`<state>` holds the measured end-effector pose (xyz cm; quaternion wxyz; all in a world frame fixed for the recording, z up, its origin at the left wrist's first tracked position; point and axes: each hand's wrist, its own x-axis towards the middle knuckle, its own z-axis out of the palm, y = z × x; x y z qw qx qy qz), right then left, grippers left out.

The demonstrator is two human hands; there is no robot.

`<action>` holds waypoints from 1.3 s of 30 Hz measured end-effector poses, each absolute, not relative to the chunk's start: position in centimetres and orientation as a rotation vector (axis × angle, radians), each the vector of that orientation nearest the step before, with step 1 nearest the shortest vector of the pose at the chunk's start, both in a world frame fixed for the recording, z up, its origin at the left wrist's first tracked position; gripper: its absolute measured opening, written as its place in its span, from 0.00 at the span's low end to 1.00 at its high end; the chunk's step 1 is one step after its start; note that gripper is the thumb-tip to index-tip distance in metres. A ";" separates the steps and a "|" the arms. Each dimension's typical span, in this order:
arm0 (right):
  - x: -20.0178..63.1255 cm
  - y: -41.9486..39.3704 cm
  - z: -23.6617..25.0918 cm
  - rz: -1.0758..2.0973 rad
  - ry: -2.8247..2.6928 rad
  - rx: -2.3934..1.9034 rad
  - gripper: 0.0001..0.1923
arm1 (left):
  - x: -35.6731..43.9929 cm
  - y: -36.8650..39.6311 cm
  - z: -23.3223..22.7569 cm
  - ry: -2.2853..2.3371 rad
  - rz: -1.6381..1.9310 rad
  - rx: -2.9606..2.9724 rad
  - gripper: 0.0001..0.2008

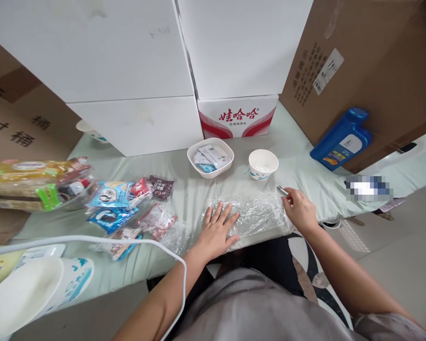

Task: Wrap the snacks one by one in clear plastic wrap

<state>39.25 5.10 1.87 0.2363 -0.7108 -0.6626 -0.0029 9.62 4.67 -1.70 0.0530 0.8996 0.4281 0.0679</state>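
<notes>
Film (pixel 257 215), long axis sideways, right of left hand (pixel 215 235), flat on it, fingers spread; right hand (pixel 301 208) pinching silvery tool (pixel 281 190).

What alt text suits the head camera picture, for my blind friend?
A person's left hand lies spread on clear crinkled plastic at the edge of a cloth-covered table, while the right hand holds a small silvery object. Beyond are a paper bowl and a white dish of sachets; snack packets lie to the left.
</notes>
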 end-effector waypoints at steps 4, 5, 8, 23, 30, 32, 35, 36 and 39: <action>34.6 4.4 1.2 0.070 -2.387 -1.415 0.19 | 9.8 4.6 -1.6 1.292 0.210 2.738 0.34; 33.7 4.5 0.6 0.088 -2.498 -1.353 0.23 | 9.8 4.7 -1.6 1.296 0.205 2.741 0.34; 33.0 4.9 -0.9 0.091 -2.604 -1.472 0.38 | 8.7 4.8 -1.4 1.379 0.187 2.724 0.36; 40.1 -0.1 0.2 0.345 -2.439 -1.255 0.09 | 1.5 1.9 -0.3 1.147 0.724 2.611 0.10; 39.9 0.8 1.2 0.636 -2.077 -1.513 0.12 | 1.8 3.4 1.2 1.393 0.769 2.384 0.10; 39.6 1.7 0.9 0.574 -1.964 -1.683 0.14 | 2.9 4.6 1.1 1.548 0.761 2.343 0.10; 38.8 3.2 0.2 0.391 -1.933 -1.884 0.13 | 4.7 6.8 0.7 1.788 0.654 2.275 0.11; 38.5 3.5 0.0 0.332 -1.952 -1.942 0.13 | 5.2 7.5 0.5 1.859 0.577 2.251 0.11; 38.1 3.9 -0.4 0.201 -2.012 -2.051 0.14 | 5.9 8.6 0.5 2.021 0.408 2.227 0.13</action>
